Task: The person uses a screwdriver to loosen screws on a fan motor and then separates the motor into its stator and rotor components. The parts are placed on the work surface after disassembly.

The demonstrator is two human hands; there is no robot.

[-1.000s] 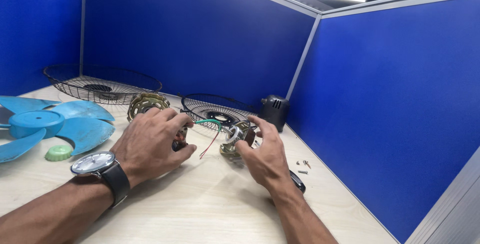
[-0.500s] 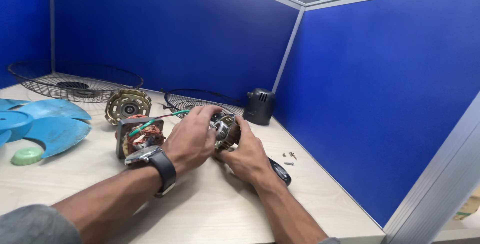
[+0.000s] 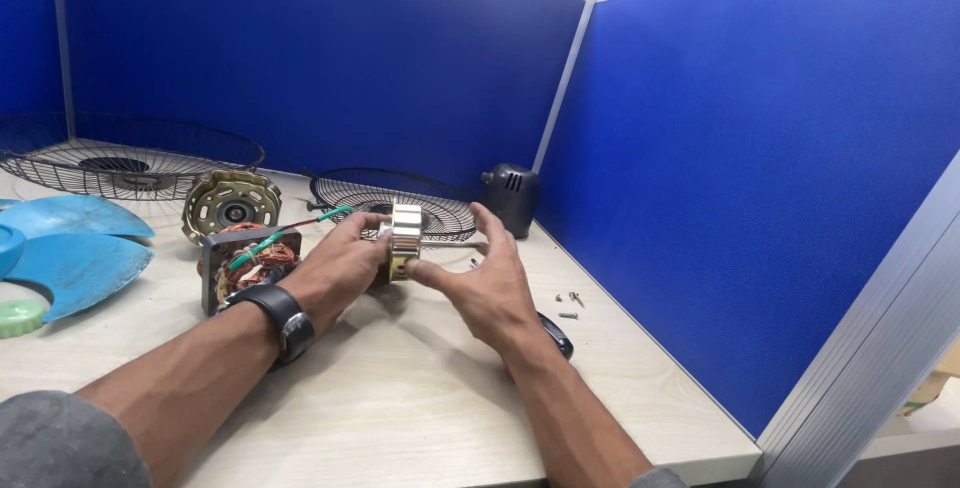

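Note:
A brass-coloured motor rotor (image 3: pixel 405 239) with a thin steel shaft (image 3: pixel 450 243) is held just above the tabletop, between both hands. My left hand (image 3: pixel 335 270), with a black watch on its wrist, grips the rotor from the left. My right hand (image 3: pixel 487 283) pinches its lower edge with the thumb, the other fingers spread around the shaft. Beside my left wrist sits the motor stator (image 3: pixel 248 259) with copper windings and green and red wires.
A gold motor end cover (image 3: pixel 231 203) lies behind the stator. Two black wire fan guards (image 3: pixel 400 193) (image 3: pixel 120 156) rest further back. A blue fan blade (image 3: pixel 70 243), a green cap (image 3: pixel 18 317), a black motor housing (image 3: pixel 512 198) and loose screws (image 3: pixel 568 303) lie on the beige desk (image 3: pixel 400 398).
The rotor has come out of the motor and now sits upright between both hands. The stator with its wires lies apart on the left.

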